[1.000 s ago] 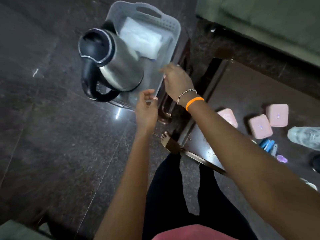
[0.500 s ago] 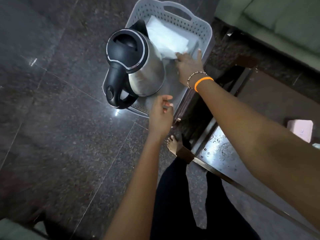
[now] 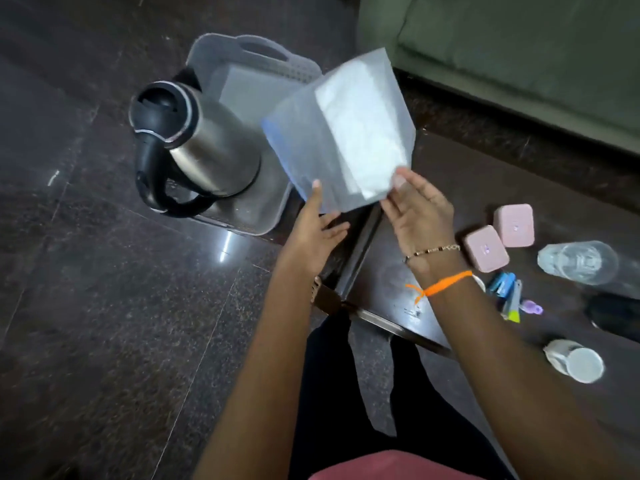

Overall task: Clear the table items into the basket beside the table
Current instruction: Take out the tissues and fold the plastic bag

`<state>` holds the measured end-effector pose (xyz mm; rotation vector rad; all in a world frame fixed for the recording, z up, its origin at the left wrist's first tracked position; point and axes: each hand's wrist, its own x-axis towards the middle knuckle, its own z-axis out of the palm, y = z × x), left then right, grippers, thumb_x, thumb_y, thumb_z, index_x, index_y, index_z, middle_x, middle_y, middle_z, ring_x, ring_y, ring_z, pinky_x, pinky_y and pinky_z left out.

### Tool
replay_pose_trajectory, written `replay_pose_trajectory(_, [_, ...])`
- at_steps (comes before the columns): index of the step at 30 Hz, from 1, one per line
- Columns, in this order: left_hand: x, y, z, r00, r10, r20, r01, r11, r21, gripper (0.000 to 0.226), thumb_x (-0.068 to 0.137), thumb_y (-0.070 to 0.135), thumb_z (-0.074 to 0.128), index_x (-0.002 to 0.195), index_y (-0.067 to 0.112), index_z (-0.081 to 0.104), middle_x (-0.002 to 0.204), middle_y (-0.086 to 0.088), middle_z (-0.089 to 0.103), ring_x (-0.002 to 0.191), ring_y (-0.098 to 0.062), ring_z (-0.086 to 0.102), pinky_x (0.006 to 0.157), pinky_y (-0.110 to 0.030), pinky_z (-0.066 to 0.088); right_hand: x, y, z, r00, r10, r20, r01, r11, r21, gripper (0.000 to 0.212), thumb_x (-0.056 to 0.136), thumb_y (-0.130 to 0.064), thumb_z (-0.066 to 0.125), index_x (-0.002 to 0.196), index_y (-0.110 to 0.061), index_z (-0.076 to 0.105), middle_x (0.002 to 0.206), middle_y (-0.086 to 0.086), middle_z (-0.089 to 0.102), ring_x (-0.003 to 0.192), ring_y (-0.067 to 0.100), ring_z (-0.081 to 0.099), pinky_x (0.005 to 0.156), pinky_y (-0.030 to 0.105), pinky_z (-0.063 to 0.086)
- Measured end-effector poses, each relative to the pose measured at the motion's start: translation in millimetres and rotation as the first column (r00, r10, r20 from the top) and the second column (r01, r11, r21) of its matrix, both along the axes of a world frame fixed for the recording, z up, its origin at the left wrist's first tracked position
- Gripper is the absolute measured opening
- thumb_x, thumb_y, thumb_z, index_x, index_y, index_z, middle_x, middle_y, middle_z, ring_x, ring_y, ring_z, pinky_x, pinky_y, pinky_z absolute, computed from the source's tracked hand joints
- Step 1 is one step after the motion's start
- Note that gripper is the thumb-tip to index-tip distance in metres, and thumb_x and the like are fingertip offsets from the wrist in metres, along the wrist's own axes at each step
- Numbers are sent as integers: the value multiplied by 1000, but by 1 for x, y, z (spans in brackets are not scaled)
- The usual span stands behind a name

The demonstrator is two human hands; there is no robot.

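We see the dark table (image 3: pixel 388 282) bearing two pink boxes (image 3: pixel 486 248), a bottle (image 3: pixel 578 262), pens (image 3: pixel 505 292), and a mug (image 3: pixel 575 360) nearest.

Pouch (image 3: pixel 341 133): translucent plastic, white folded sheet inside, tilted, pinched at its lower edge between left hand (image 3: pixel 317 233) and right hand (image 3: pixel 420 216).
Basket (image 3: pixel 277 216): grey, perforated, on floor left of both hands.
Kettle (image 3: pixel 197 147): steel, black lid and handle, upright in basket.
Pink boxes (image 3: pixel 498 237): two, closed, on table right of right hand.
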<state>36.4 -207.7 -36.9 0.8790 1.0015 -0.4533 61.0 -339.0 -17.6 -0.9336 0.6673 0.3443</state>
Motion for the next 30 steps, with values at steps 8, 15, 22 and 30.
replay_pose_trajectory(8, [-47, -108, 0, 924, 358, 134, -360, 933, -11, 35, 92, 0, 49, 126, 9, 50, 102, -6, 63, 90, -15, 58, 94, -29, 46, -73, -137, -22, 969, 37, -243, -92, 971, -220, 18, 91, 7, 47, 91, -8, 59, 84, 9, 68, 67, 10, 61, 58, 14, 55])
replay_pose_trajectory(15, [-83, -200, 23, 838, -448, 312, 225, 804, 551, 31, 84, -7, 53, 106, 11, 66, 117, -6, 63, 106, -7, 58, 91, -18, 44, -78, -204, -5, 984, 85, -159, -153, 860, -486, 6, 91, -16, 55, 90, -13, 60, 88, 2, 62, 78, 16, 56, 74, 29, 46])
replay_pose_trajectory(22, [-100, -242, 37, 730, -612, 304, 356, 720, 595, 39, 80, -12, 56, 75, 27, 59, 102, -18, 59, 88, -18, 55, 79, -26, 43, -81, -233, 12, 987, 32, -160, -96, 906, -412, 29, 85, 10, 53, 76, -16, 44, 69, 5, 52, 59, 18, 55, 58, 27, 51])
replay_pose_trajectory(30, [-103, -257, 38, 794, -597, 111, 467, 717, 517, 30, 81, 36, 67, 94, 19, 45, 92, -5, 60, 77, -17, 60, 70, -28, 48, -99, -256, 9, 969, 247, 12, -213, 859, -465, 36, 79, 13, 57, 66, -21, 51, 65, 1, 50, 58, 10, 52, 56, 23, 50])
